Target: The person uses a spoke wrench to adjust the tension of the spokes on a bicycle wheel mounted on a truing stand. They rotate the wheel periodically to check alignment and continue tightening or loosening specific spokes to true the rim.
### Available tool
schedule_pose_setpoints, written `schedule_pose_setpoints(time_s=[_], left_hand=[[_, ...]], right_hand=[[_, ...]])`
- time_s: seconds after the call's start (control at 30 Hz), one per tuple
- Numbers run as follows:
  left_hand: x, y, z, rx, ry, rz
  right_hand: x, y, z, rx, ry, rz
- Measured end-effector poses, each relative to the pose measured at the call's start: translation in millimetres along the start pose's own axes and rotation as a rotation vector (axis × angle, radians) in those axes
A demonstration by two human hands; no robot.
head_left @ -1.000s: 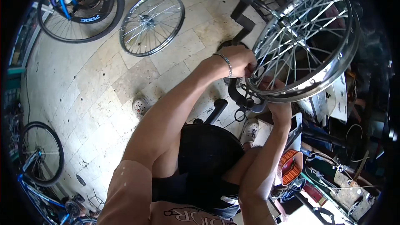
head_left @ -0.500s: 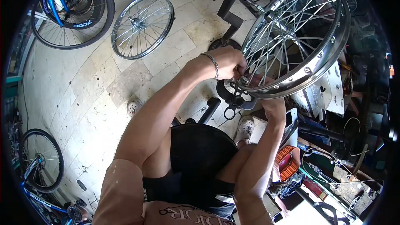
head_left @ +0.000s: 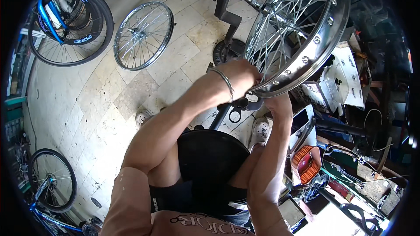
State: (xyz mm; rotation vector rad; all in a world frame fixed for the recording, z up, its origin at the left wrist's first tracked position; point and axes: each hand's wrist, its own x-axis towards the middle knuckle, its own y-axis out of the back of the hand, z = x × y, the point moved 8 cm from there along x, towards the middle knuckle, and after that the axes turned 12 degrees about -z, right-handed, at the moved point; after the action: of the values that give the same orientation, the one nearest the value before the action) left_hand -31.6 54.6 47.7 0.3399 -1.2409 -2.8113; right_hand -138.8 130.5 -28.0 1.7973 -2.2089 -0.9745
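Note:
A shiny spoked wheel rim is mounted on a dark metal truing stand in front of me. My left hand is at the near lower edge of the wheel, fingers curled among the spokes; what they pinch is hidden. My right hand reaches up beneath the rim from the other side, its fingers out of sight behind the metal. A black clamp part with ring-shaped ends shows just below the hands.
Another bare spoked wheel lies on the tiled floor. A blue bicycle with tyred wheels stands far left, another blue bike lower left. A black round stool is between my legs. An orange woven basket and cluttered tools are right.
The view has shifted, so the wheel and stand appear farther up and left. The wheel's rim has turned more edge-on. My hands stay at its near lower edge.

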Motion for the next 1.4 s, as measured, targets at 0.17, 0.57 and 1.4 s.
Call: schedule_pose_setpoints(time_s=[0.17,0.57,1.4], left_hand=[[1.7,12.4,-4.4,-0.111,-0.037,-0.025],[20.3,-0.8,-68.3,-0.313,-0.031,-0.148],[49.2,-21.4,-92.3,-0.580,-0.068,-0.207]], right_hand=[[4.5,-1.5,12.9,0.095,0.191,-0.007],[-6.2,-0.1,-8.5,0.444,-0.080,-0.016],[-2.2,-7.6,-1.2,0.370,0.050,0.034]])
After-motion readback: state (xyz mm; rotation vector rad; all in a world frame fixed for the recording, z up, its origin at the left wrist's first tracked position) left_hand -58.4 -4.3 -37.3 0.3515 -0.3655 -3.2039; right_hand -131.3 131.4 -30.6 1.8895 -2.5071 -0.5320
